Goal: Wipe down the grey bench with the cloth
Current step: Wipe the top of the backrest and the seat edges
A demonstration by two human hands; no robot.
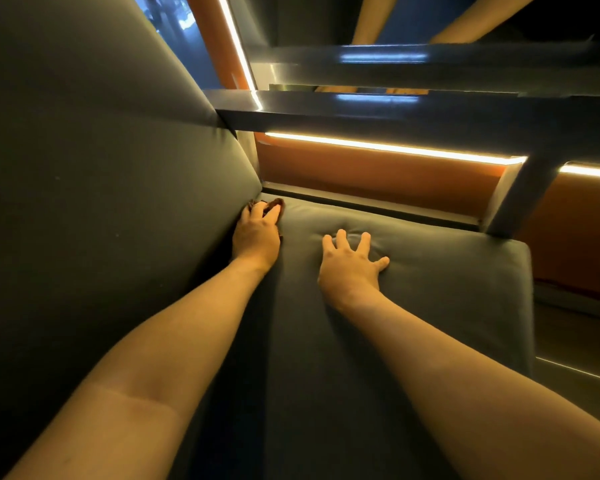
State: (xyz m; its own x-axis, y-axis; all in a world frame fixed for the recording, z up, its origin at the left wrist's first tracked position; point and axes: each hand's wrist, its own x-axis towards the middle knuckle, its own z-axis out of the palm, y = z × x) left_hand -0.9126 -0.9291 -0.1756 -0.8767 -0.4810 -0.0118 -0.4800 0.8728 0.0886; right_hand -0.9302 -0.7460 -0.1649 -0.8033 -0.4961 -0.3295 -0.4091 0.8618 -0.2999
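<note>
1. Grey bench [326,393] fills the near and middle of the view. Its seat cushion [447,306] runs away from the camera, and its back cushion [101,168] rises along the left side.
2. Two bare forearms reach forward over the seat from the bottom edge. The left forearm [146,358] is close beside the back cushion, and the right forearm [465,375] is over the middle of the seat.
3. The right hand [349,263] lies palm down on the seat cushion with its fingers straight and spread. It holds nothing, and the padding dimples around the fingertips.
4. The left hand [256,233] sits a little farther on, in the crease where the seat cushion meets the back cushion, apart from the right hand. Its fingers are bent over the cloth [274,203] and hold it down against the bench.
5. The cloth is dark reddish-brown and bunched. Only its far edge shows beyond the fingertips, near the far left corner of the seat, right at the crease.
6. Just past the far end of the seat stands an orange panel [378,178], with a warm light strip [395,147] glowing along its top.
7. A grey metal post [520,199] leans across the view at the seat's far right corner and meets a grey crossbar [395,112] that runs above the light strip.
8. Farther off, more bars lie across the top, smeared and hard to read, and a bluish bright patch [174,15] shows at the upper left.
</note>
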